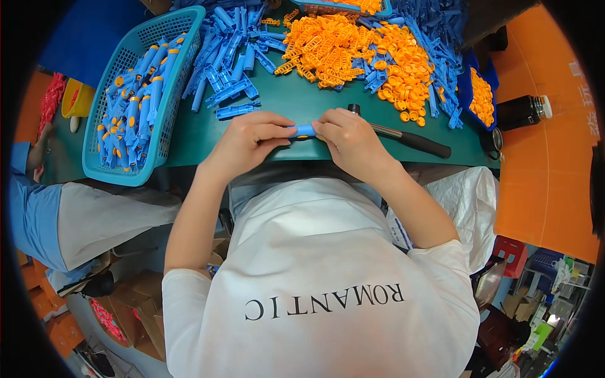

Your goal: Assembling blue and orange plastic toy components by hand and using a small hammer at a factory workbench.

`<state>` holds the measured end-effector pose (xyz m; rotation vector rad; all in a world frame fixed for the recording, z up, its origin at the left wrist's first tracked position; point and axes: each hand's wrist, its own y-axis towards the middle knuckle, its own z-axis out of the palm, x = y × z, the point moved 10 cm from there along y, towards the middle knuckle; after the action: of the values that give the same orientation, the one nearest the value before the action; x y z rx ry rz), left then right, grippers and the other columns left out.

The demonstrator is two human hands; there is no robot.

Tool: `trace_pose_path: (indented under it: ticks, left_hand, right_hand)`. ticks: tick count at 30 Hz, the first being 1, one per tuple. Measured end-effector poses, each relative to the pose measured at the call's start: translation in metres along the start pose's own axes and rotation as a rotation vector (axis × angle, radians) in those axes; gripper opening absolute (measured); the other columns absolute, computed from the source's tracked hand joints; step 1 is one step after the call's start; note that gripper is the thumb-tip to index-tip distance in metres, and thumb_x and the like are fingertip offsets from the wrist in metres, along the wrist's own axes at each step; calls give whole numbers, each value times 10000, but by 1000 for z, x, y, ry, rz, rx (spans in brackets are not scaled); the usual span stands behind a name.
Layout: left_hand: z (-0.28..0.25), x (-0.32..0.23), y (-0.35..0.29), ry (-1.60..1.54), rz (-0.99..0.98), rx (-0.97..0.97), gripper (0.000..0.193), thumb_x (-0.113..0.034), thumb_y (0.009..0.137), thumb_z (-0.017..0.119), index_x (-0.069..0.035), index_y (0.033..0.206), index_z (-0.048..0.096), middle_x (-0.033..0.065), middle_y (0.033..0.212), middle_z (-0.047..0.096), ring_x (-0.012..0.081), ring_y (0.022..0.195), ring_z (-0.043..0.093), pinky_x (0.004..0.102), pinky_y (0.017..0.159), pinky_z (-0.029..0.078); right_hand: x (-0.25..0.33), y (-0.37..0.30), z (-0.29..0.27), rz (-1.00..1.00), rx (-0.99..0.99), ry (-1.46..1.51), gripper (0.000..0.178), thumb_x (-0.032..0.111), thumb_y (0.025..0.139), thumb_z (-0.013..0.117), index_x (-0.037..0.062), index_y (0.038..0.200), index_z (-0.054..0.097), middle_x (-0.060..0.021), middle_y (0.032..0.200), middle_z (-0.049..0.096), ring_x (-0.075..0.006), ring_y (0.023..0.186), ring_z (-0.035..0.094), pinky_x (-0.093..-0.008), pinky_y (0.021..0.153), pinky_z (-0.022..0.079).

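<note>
Between my two hands, just over the front edge of the green table, is a small blue plastic tube part with an orange piece on it [305, 130]. My left hand [255, 140] pinches its left end, and my right hand [350, 135] grips its right end. The fingers cover both ends. Right of my right hand lies a hammer [423, 143] with a black grip and metal shaft, its head partly hidden behind the hand. Beyond my hands are loose blue half-shells [233, 94], a heap of orange ladder-shaped strips [328, 47] and a pile of orange round caps [403, 79].
At the left a blue basket [165, 120] holds blue-and-orange assembled parts. A dark blue bin [466, 94] with orange pieces and a black bottle [520, 113] stand at the right. A co-worker's sleeve [31, 214] shows at far left. A white sack [469, 208] hangs below the table edge.
</note>
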<state>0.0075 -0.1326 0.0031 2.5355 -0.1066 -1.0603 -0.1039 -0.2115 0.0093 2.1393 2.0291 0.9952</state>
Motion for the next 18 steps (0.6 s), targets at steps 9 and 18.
trace_pose_path:
  ticks: [9, 18]
  left_hand:
    - [1, 7, -4, 28, -83, -14, 223, 41, 813, 760, -31, 1024, 766, 98, 1006, 748, 247, 880, 728, 309, 779, 579]
    - [2, -16, -6, 169, 141, -104, 223, 29, 772, 799, -13, 979, 726, 107, 1027, 725, 292, 996, 685, 365, 833, 561]
  right_hand:
    - [-6, -1, 2, 35, -13, -17, 129, -34, 840, 687, -14, 965, 714, -121, 861, 630, -308, 810, 644, -408, 704, 533]
    - [-5, -2, 2, 59, 12, -84, 110, -14, 846, 686, 3, 951, 714, -105, 871, 629, -288, 855, 633, -399, 705, 532]
